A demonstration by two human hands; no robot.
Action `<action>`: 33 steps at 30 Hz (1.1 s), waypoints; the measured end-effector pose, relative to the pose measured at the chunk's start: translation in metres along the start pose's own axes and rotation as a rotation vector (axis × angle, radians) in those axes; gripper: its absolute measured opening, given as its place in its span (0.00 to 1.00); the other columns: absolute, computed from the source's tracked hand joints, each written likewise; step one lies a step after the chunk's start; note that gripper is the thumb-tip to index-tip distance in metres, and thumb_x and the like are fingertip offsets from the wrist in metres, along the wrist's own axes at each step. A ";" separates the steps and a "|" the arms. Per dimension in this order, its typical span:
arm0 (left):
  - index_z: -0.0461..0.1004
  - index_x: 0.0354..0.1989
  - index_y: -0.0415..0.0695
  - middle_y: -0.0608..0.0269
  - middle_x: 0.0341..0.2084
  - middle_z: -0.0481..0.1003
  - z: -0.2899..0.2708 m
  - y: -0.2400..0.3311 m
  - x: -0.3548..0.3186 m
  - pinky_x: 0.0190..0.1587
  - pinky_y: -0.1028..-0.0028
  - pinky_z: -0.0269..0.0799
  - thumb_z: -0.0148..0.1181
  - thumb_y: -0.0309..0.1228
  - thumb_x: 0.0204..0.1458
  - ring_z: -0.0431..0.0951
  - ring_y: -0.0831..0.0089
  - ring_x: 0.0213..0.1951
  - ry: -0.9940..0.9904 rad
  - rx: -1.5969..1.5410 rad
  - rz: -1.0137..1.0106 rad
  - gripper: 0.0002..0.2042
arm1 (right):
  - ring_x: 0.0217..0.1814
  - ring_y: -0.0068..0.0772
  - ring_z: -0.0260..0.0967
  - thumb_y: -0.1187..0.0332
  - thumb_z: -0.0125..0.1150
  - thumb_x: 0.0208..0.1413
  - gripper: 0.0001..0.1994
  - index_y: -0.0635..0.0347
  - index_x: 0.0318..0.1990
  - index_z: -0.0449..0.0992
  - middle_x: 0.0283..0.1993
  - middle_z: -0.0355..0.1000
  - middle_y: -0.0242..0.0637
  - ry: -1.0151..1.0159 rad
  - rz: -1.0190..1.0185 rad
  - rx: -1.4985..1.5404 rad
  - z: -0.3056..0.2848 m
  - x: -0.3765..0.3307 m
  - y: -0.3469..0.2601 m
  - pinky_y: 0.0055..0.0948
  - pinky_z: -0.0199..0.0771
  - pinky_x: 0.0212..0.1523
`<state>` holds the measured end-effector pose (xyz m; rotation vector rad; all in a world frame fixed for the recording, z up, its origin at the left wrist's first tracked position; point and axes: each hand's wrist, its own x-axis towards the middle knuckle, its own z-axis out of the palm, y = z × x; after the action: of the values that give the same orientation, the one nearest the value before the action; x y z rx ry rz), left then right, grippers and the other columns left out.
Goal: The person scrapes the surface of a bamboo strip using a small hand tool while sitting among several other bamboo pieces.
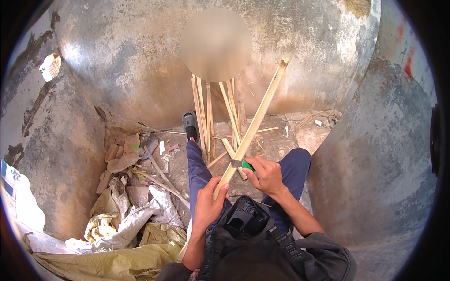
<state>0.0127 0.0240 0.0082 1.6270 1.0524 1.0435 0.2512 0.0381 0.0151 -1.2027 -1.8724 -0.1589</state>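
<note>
A long pale strip, seemingly split bamboo or wood (260, 114), slants up and away from me to the right. My left hand (209, 202) is closed around its near end. In my right hand (266, 175) is a small knife (247, 165) with a green handle, gripped in closed fingers. Its dark, short blade lies across the strip a little beyond my left hand. Beneath, a short pale piece (228, 147) crosses under the strip near my legs.
Several thin strips (202, 117) lean against the curved wall (140, 56) ahead; a blurred round patch hides their tops. Crumpled sacks (126, 234) and debris (124, 157) lie at the left. A coil of thin strips (318, 117) rests at the far right. My shoe (189, 124) stands beside the leaning strips.
</note>
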 end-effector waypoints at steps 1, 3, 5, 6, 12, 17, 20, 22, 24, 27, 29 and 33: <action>0.81 0.59 0.39 0.74 0.25 0.78 0.000 0.001 0.000 0.26 0.79 0.64 0.63 0.31 0.74 0.70 0.87 0.23 0.000 -0.003 -0.005 0.12 | 0.34 0.47 0.82 0.59 0.70 0.69 0.13 0.59 0.50 0.83 0.35 0.79 0.39 0.004 -0.004 -0.001 -0.001 0.001 0.000 0.41 0.80 0.34; 0.81 0.59 0.38 0.74 0.25 0.77 0.000 0.003 -0.001 0.26 0.79 0.64 0.63 0.30 0.74 0.70 0.87 0.23 0.000 -0.005 -0.010 0.12 | 0.34 0.47 0.82 0.59 0.70 0.68 0.13 0.59 0.49 0.83 0.35 0.79 0.39 0.014 -0.008 -0.006 -0.002 0.002 -0.001 0.41 0.80 0.33; 0.81 0.59 0.38 0.74 0.25 0.77 0.000 0.005 -0.003 0.26 0.79 0.64 0.63 0.30 0.74 0.71 0.87 0.23 0.004 -0.004 -0.012 0.12 | 0.33 0.47 0.82 0.59 0.70 0.68 0.13 0.59 0.49 0.83 0.34 0.79 0.39 0.024 -0.010 -0.012 -0.003 0.003 -0.002 0.41 0.80 0.33; 0.81 0.59 0.38 0.74 0.25 0.77 -0.001 0.005 -0.003 0.26 0.79 0.64 0.63 0.30 0.74 0.70 0.87 0.24 0.005 -0.003 -0.014 0.12 | 0.33 0.47 0.82 0.59 0.70 0.68 0.13 0.59 0.49 0.83 0.34 0.79 0.38 0.028 -0.015 -0.015 -0.003 0.003 -0.002 0.41 0.80 0.33; 0.81 0.58 0.38 0.74 0.24 0.77 -0.002 0.007 -0.006 0.28 0.78 0.64 0.63 0.30 0.74 0.71 0.87 0.25 0.016 0.014 -0.020 0.11 | 0.34 0.46 0.83 0.58 0.70 0.69 0.13 0.58 0.49 0.83 0.36 0.81 0.39 0.037 -0.002 -0.043 -0.002 0.002 0.000 0.41 0.80 0.33; 0.82 0.57 0.37 0.73 0.25 0.77 -0.007 0.007 -0.015 0.32 0.77 0.67 0.64 0.29 0.74 0.73 0.85 0.28 0.012 0.049 -0.026 0.11 | 0.35 0.47 0.84 0.59 0.69 0.70 0.12 0.57 0.51 0.84 0.41 0.84 0.39 0.117 0.173 -0.196 -0.013 0.009 0.029 0.42 0.82 0.34; 0.81 0.55 0.37 0.62 0.23 0.80 -0.009 0.011 -0.019 0.34 0.71 0.75 0.64 0.30 0.72 0.81 0.78 0.28 0.000 0.097 -0.067 0.11 | 0.37 0.48 0.85 0.61 0.69 0.70 0.12 0.58 0.52 0.84 0.43 0.85 0.40 0.094 0.153 -0.092 -0.020 0.010 0.032 0.43 0.82 0.35; 0.82 0.55 0.37 0.62 0.24 0.80 -0.008 0.007 -0.020 0.34 0.71 0.75 0.64 0.30 0.72 0.81 0.78 0.28 0.001 0.080 -0.063 0.10 | 0.37 0.49 0.85 0.61 0.69 0.70 0.12 0.58 0.53 0.84 0.44 0.85 0.40 0.074 0.143 -0.089 -0.018 0.005 0.034 0.43 0.82 0.35; 0.82 0.55 0.37 0.63 0.23 0.80 -0.007 0.007 -0.020 0.34 0.71 0.75 0.64 0.30 0.72 0.81 0.78 0.28 0.001 0.075 -0.054 0.10 | 0.37 0.49 0.85 0.62 0.69 0.70 0.12 0.58 0.53 0.84 0.44 0.85 0.39 0.073 0.136 -0.089 -0.017 0.000 0.036 0.43 0.82 0.36; 0.82 0.54 0.37 0.63 0.23 0.80 -0.005 0.008 -0.020 0.33 0.71 0.75 0.65 0.32 0.73 0.80 0.78 0.27 0.011 0.091 -0.052 0.11 | 0.37 0.49 0.85 0.62 0.69 0.69 0.12 0.58 0.53 0.84 0.43 0.85 0.39 0.094 0.118 -0.084 -0.015 -0.001 0.037 0.43 0.82 0.35; 0.82 0.53 0.37 0.63 0.22 0.80 -0.005 0.009 -0.021 0.32 0.70 0.74 0.66 0.33 0.72 0.80 0.77 0.26 0.031 0.110 -0.067 0.11 | 0.36 0.48 0.85 0.62 0.69 0.69 0.12 0.58 0.53 0.84 0.43 0.85 0.39 0.103 0.091 -0.077 -0.014 0.000 0.039 0.43 0.82 0.35; 0.83 0.51 0.38 0.62 0.20 0.79 -0.006 0.010 -0.022 0.30 0.70 0.72 0.68 0.34 0.72 0.78 0.78 0.24 0.055 0.130 -0.086 0.11 | 0.36 0.48 0.85 0.61 0.69 0.69 0.12 0.58 0.53 0.84 0.42 0.85 0.39 0.088 0.149 -0.078 -0.018 0.003 0.036 0.42 0.82 0.35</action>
<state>0.0031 0.0025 0.0158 1.6483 1.2379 0.9858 0.2902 0.0494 0.0160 -1.3613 -1.7077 -0.2010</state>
